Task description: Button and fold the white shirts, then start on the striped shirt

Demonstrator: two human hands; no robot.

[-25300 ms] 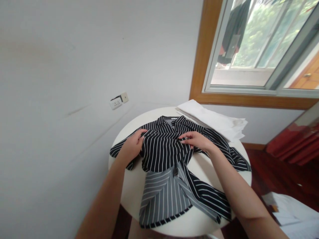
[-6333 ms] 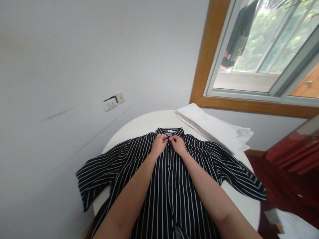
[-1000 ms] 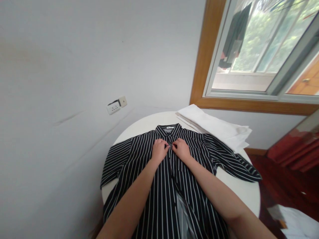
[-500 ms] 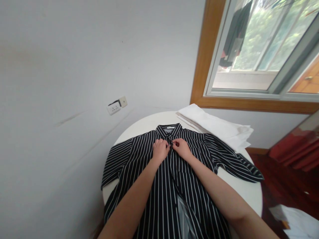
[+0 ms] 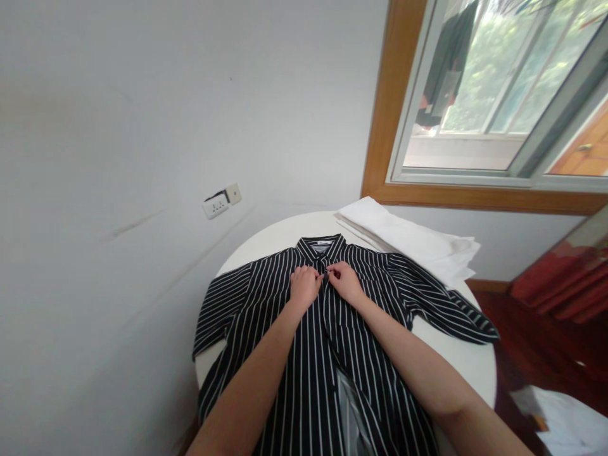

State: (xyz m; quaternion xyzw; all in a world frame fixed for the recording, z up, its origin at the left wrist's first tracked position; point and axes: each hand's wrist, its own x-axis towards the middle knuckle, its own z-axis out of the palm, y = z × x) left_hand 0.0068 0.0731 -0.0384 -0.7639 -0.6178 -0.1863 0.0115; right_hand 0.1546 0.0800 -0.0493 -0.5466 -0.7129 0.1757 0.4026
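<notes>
A black shirt with white stripes [image 5: 304,354] lies spread face up, its collar at the far side and its sleeves out to both sides. Just below the collar, my left hand [image 5: 304,285] pinches the left edge of the front placket. Close beside it, my right hand [image 5: 344,280] pinches the cloth from the other side, thumb and fingertips together. The fingertips of both hands nearly meet; any button between them is too small to make out. Lower down, the shirt front gapes open.
The shirt lies on a round white table [image 5: 270,235]. Folded white sheets [image 5: 408,237] rest at its far right, touching the right sleeve. A wall with a power socket [image 5: 216,206] stands behind, and a wood-framed window [image 5: 376,139] is at right. White material [image 5: 565,418] lies low at right.
Both hands stay at the placket below the collar, with only slight finger movement. The whole view has shifted a little.
</notes>
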